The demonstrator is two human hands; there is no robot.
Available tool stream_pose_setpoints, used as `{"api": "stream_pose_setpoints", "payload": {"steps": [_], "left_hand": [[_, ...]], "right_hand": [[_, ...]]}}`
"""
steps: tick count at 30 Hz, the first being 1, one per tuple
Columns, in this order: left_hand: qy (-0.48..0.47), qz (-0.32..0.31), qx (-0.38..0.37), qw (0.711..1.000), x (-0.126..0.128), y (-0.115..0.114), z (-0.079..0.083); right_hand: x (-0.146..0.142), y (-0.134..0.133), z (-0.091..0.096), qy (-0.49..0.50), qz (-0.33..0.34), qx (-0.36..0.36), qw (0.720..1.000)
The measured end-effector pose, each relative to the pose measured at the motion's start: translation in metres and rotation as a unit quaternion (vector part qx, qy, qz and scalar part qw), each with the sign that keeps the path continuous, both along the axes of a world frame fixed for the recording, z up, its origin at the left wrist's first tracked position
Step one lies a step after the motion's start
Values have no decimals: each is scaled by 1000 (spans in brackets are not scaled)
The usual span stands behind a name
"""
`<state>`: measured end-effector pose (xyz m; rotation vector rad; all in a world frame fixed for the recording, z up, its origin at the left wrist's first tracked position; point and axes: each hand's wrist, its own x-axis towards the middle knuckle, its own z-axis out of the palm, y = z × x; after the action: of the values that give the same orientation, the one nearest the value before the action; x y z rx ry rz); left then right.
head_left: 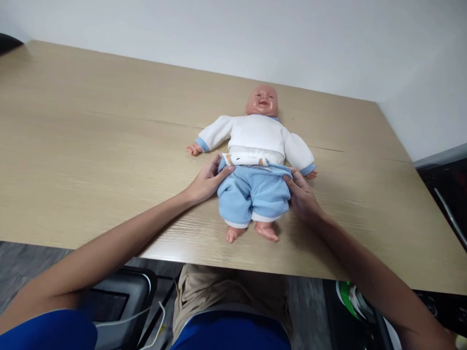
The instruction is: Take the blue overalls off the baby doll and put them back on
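Observation:
A baby doll (263,100) lies on its back on the wooden table, head toward the wall and bare feet toward me. It wears a white top (257,131) with blue cuffs and light blue pants (251,192). Above the pants' waist shows a white diaper (243,159) with a printed orange-and-black pattern. My left hand (211,179) pinches the waistband at its left side, thumb on top. At the right side of the waistband, my right hand (301,193) grips the fabric between thumb and fingers. The fingers under the cloth are partly hidden.
The table (109,160) meets a white wall (233,39) at the back. Under the front edge at left stands a grey case (124,301) with a white cable (127,318). Below right are dark items with a green and white object (346,299). A dark object stands beyond the right edge.

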<state>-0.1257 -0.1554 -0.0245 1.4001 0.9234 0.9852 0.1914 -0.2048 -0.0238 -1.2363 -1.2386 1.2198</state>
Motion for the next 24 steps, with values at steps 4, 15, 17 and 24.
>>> {"api": "stream_pose_setpoints", "payload": {"steps": [4, 15, 17, 24], "left_hand": [[-15, -3, -24, 1000, 0, 5, 0], [-44, -61, -24, 997, -17, 19, 6], [-33, -37, 32, 998, -18, 21, 9], [-7, -7, 174, 985, -5, 36, 25]], "right_hand": [[2, 2, -2, 1, 3, -7, 1000], [15, 2, -1, 4, 51, 6, 999], [17, -3, 4, -45, 59, 44, 996], [6, 6, 26, -181, 40, 237, 954]]}}
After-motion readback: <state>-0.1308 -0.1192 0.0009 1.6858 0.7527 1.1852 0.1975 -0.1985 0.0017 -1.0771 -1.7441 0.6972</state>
